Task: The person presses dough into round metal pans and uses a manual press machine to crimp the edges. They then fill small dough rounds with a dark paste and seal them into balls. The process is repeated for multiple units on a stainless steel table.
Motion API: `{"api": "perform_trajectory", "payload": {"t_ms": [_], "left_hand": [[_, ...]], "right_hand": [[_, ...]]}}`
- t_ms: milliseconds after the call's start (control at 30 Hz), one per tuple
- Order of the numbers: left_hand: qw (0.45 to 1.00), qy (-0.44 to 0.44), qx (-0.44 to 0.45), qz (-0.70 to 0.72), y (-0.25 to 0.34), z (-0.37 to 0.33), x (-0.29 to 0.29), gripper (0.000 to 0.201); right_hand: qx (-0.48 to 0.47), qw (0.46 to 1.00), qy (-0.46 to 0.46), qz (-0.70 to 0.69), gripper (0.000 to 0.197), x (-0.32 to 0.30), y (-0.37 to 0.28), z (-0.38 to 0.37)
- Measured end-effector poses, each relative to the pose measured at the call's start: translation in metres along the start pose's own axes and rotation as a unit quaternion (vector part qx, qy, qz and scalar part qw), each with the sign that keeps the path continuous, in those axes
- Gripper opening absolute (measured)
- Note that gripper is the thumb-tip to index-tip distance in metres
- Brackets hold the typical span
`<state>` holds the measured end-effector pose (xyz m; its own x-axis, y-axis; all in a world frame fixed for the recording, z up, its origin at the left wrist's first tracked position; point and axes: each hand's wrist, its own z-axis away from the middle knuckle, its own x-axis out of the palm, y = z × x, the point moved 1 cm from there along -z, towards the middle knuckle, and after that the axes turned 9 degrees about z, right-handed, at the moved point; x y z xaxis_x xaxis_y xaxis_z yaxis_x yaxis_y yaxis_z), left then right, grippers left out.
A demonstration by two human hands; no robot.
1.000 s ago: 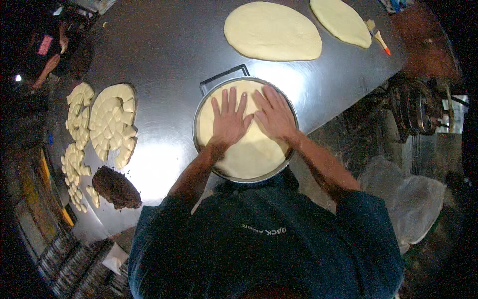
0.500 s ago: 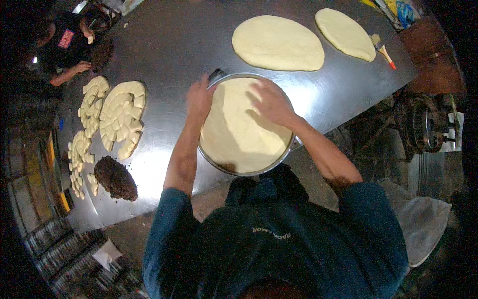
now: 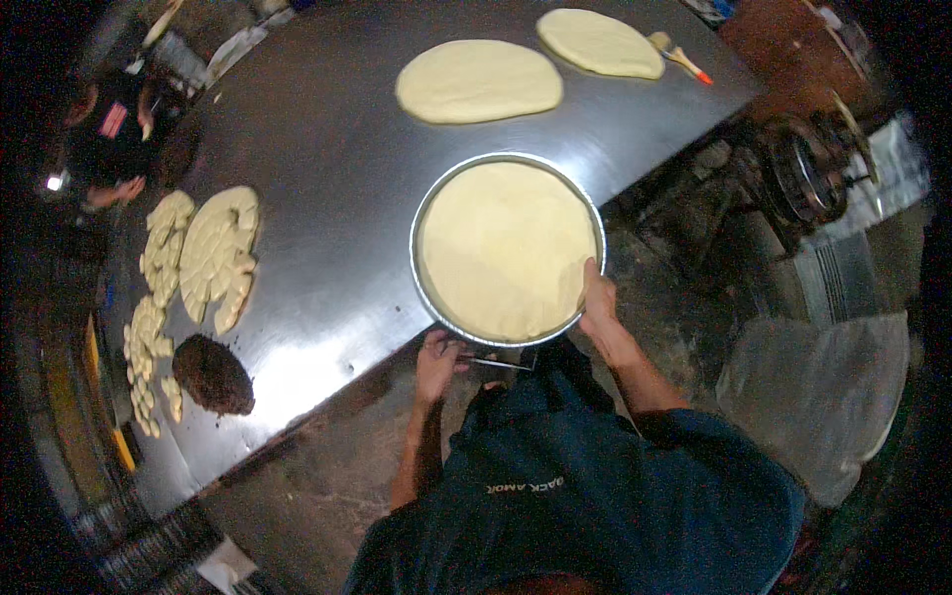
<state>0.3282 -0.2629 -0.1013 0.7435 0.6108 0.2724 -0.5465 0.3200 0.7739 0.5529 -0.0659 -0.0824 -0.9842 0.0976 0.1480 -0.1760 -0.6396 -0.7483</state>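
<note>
A round metal pan (image 3: 419, 283) holds a flat, pale disc of dough (image 3: 506, 248) that spreads nearly to its wall. My right hand (image 3: 598, 302) grips the pan's right rim, thumb on top and the other fingers hidden beneath. Just below the pan's lower left rim, at the table edge, my left hand (image 3: 436, 365) has curled fingers. A thin metal strip (image 3: 501, 363) runs from beside those fingers toward my body; whether they hold it or the pan's underside is unclear. The pan's near part sticks out past the table edge.
On the metal table (image 3: 327, 188) lie two large dough rounds (image 3: 480, 82), a brush (image 3: 682, 59), cut dough pieces (image 3: 218, 258) and a dark brown crumbly mound (image 3: 213, 375). A person (image 3: 114, 139) stands at the far left. Dark machinery (image 3: 793, 178) stands at right.
My right hand has left the dough's surface for the pan's right rim. The left hand has moved from the upper left rim to below the pan. The pan sits farther out over the table edge.
</note>
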Motion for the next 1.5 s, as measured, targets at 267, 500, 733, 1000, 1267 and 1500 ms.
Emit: {"api": "perform_trajectory", "payload": {"t_ms": [267, 500, 733, 1000, 1267, 1500], "left_hand": [[0.979, -0.181, -0.077, 0.045, -0.039, -0.007, 0.119, 0.056], [0.936, -0.297, -0.153, -0.113, -0.064, -0.098, 0.371, 0.057], [0.905, -0.38, -0.167, -0.098, -0.116, -0.16, 0.603, 0.049], [0.88, -0.403, -0.207, -0.141, -0.184, -0.241, 0.758, 0.049], [0.719, -0.556, -0.119, -0.401, -0.196, -0.343, 0.934, 0.021], [0.567, -0.647, 0.507, -0.063, 0.124, -0.247, 1.096, 0.03]], "right_hand": [[-0.041, 0.993, 0.111, 0.008, 0.05, -0.161, 0.018, -0.019], [-0.108, 0.946, 0.269, -0.144, 0.044, -0.341, -0.05, -0.106], [-0.101, 0.932, 0.325, -0.125, 0.047, -0.51, -0.141, -0.203], [-0.288, 0.862, 0.204, -0.363, 0.048, -0.578, -0.25, -0.285], [-0.484, 0.57, 0.48, 0.459, 0.05, -0.539, -0.64, -0.201], [-0.167, -0.341, 0.523, 0.763, 0.04, -0.485, -1.005, -0.08]]}}
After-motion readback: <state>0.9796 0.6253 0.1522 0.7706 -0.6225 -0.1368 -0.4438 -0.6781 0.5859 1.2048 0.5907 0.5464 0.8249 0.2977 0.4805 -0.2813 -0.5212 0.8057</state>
